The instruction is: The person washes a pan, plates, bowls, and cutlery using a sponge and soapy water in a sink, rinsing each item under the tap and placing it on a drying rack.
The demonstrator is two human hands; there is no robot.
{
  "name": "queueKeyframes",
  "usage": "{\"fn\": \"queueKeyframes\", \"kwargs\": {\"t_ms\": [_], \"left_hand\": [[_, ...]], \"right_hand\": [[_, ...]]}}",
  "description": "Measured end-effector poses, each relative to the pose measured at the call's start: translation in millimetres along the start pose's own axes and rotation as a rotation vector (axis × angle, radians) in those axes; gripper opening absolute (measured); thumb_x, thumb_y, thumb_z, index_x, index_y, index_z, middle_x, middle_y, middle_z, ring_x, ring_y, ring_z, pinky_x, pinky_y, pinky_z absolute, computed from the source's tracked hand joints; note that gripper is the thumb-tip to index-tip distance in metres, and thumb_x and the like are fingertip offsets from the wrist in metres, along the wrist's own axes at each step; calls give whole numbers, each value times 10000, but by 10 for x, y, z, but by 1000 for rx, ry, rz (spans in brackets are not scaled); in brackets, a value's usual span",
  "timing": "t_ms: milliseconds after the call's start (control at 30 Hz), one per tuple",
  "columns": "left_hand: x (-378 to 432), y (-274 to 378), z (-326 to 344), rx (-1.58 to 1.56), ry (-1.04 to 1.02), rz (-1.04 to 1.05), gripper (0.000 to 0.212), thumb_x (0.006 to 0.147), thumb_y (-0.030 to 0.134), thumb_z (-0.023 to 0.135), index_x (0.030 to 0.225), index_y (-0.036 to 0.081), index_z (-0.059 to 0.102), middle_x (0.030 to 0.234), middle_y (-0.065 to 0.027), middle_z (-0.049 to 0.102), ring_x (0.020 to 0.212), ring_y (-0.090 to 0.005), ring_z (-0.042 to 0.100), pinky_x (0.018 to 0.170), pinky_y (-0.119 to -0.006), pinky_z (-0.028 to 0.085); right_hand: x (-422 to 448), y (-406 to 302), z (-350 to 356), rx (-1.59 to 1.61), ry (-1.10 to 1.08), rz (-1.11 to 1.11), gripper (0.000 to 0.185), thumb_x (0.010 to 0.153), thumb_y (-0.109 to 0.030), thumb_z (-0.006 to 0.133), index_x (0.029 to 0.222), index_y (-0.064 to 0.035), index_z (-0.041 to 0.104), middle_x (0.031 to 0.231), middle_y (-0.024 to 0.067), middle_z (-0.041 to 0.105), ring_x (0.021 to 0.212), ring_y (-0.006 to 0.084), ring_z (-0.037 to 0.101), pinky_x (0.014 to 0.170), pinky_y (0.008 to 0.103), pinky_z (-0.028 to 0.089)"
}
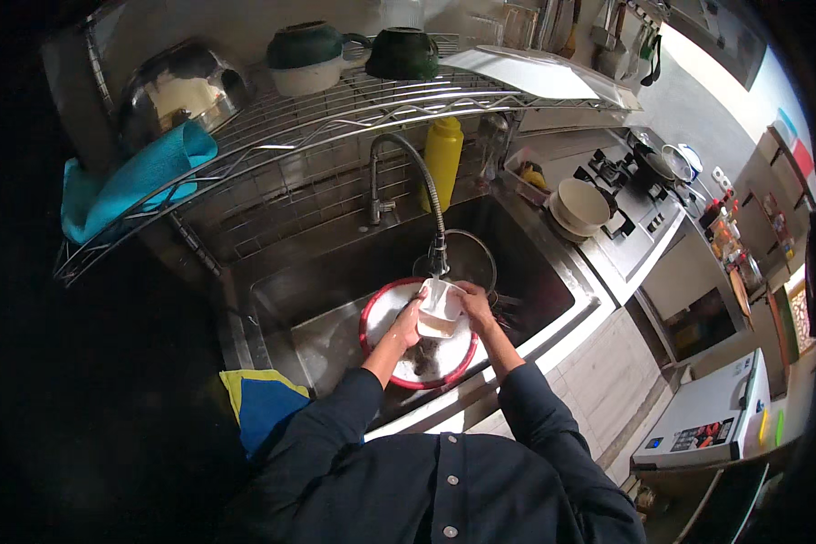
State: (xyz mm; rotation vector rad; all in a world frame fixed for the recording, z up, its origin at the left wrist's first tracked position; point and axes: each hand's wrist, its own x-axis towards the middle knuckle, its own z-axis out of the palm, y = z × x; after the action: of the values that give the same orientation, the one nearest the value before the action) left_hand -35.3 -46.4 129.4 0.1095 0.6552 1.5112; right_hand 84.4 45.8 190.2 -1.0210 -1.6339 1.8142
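Note:
Under the running spout of the gooseneck faucet [430, 183] I hold a small white square container [438, 326], tilted, with water falling into it. My left hand [408, 324] grips its left side and my right hand [474, 304] its right side. Just below the hands, a round white basin with a red rim [421, 385] sits in the stainless steel sink [326, 350]; dark matter lies on its inside. Behind my right hand stands a round metal vessel [472, 248], partly hidden by the faucet head.
Above the sink runs a wire rack [381, 115] with upturned mugs [401, 54], a steel bowl [183, 88] and a turquoise cloth [143, 170]. A yellow bottle [442, 163] stands behind the faucet. Cream pots [580, 206] are beside the gas stove [625, 224]. A blue-yellow cloth [268, 408] hangs at the left.

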Motion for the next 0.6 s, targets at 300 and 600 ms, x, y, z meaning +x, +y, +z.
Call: {"fn": "queueKeyframes", "kwargs": {"t_ms": [300,600], "left_hand": [[70,-63,-99,65,91,320,336,820,306,463,1074,87,441,1033,-57,515,872,-164,534,668,-309,473],[-5,114,99,-47,249,64,284,817,352,459,917,100,542,866,-50,564,788,-208,551,675,-346,475]], "right_hand": [[75,-77,635,-378,8,-640,268,600,-141,570,802,31,528,746,158,563,672,259,546,591,351,408],[5,-264,470,-732,106,-182,413,700,-332,552,814,65,544,776,260,562,769,365,561,671,406,442]]}}
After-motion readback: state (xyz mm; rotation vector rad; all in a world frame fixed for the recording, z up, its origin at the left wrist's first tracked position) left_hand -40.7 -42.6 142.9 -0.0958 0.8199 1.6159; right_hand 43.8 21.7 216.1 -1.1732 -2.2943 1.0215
